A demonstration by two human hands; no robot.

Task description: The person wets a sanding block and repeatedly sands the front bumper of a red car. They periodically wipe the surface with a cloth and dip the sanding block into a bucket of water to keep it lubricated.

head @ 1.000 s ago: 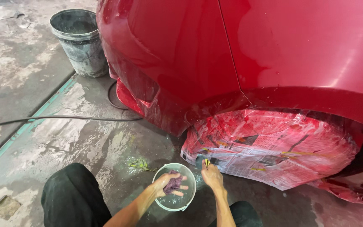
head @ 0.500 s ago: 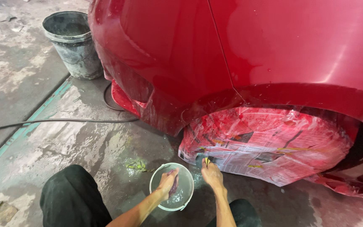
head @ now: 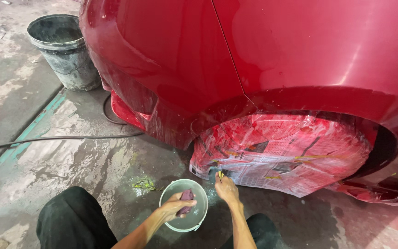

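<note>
The left hand (head: 173, 208) grips a small dark maroon pad (head: 186, 199), likely wet, soft and slippery, over the round pale plastic bowl (head: 199, 216) of water on the wet concrete floor (head: 70, 157); it is best pinched at its edges. The right hand (head: 226, 188) pinches a bit of yellow tape (head: 220, 175) at the newspaper masking (head: 282, 157) over the wheel of the red car (head: 254, 55). A grey bucket (head: 63, 50) and black hose (head: 47, 138) lie well apart, left. The person's dark-trousered knee (head: 72, 219) crowds the bowl
</note>
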